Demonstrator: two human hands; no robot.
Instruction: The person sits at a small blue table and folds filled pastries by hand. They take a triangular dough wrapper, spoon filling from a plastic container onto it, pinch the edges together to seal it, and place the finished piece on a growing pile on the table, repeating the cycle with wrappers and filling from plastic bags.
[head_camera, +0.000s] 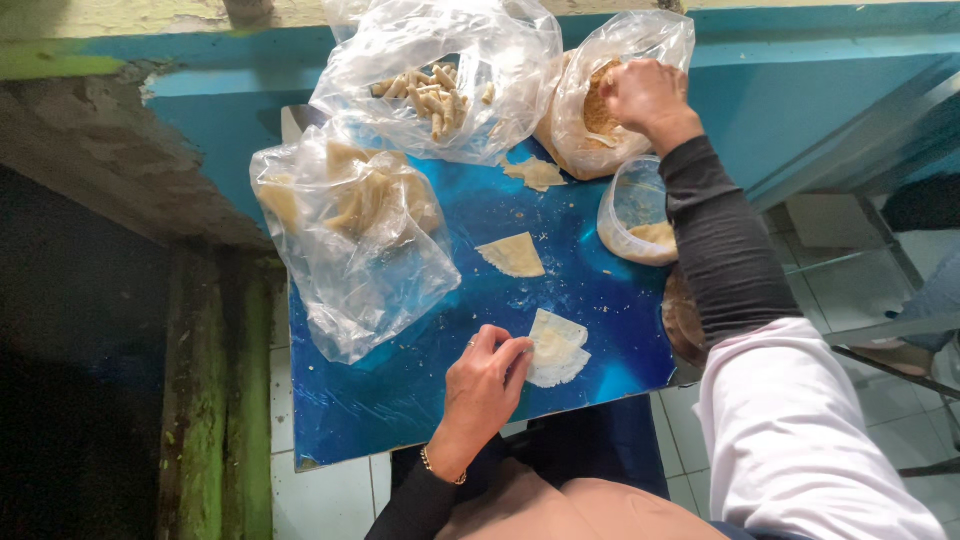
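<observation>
My left hand (487, 375), lower centre of frame, has fingertips pressed down on a pale folded wrapper sheet (556, 348) lying flat on the blue board (400, 390); it's pinning the sheet, not lifting it. My right hand (645, 95), upper right, is inside the open bag of brown filling (598, 105), fingers curled; can't tell if it's got a pinch yet. Done so far, by the look: a batch of finished rolls (430, 92) in the clear bag at top centre. Left to do: a stack of wrappers in the bag (350, 205) at left, one triangular sheet (512, 255) mid-board w/ no filling, a scrap (535, 172) above it. Small clear tub (635, 212) sits at right edge. I'd judge it's mid-batch, plenty left.
</observation>
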